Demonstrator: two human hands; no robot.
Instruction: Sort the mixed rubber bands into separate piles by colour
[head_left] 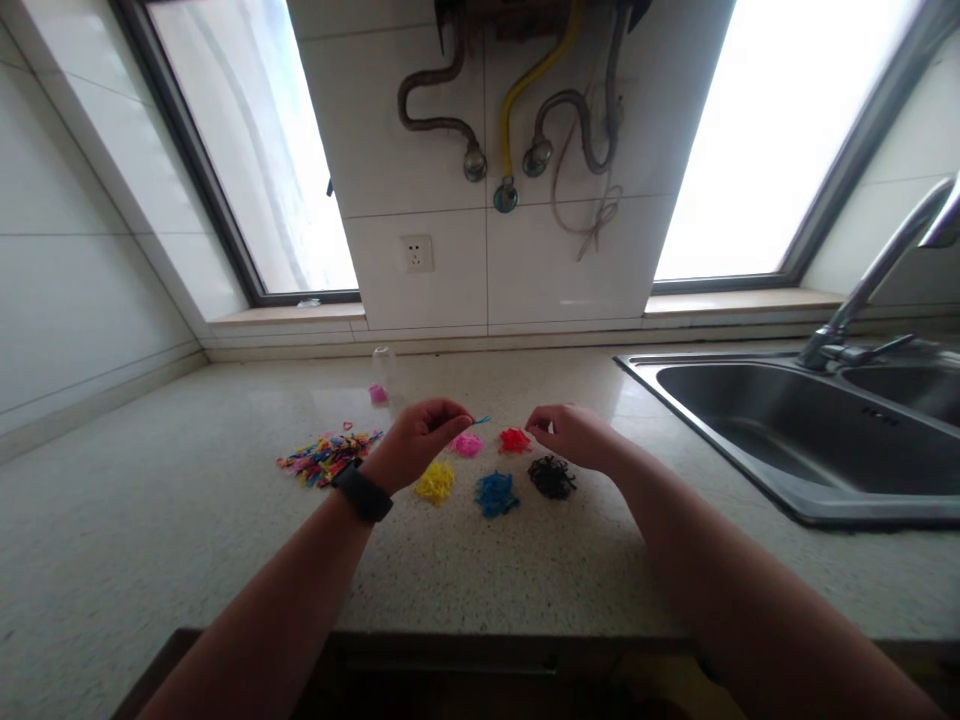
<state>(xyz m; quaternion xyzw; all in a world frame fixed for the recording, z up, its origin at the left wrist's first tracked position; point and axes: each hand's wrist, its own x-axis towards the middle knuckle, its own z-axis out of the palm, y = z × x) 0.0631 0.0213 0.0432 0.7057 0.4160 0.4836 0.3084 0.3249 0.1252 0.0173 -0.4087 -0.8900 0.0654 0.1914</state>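
My left hand [420, 440] pinches a small blue rubber band [481, 421] between thumb and fingertips, above the countertop. My right hand [574, 435] hovers beside the red pile [514, 440], its fingers curled; I cannot see anything in it. Small sorted piles of bands lie between my hands: pink [466, 445], yellow [435, 483], blue [495, 493] and black [551, 476]. A mixed multicoloured heap [326, 455] lies left of my left hand. A black watch sits on my left wrist.
A clear small bottle with a pink bottom [381, 378] stands behind the piles. A steel sink [810, 440] with a tap [862, 290] lies to the right. The speckled countertop [150, 520] ends at the tiled wall; a socket [417, 254] and pipes are above.
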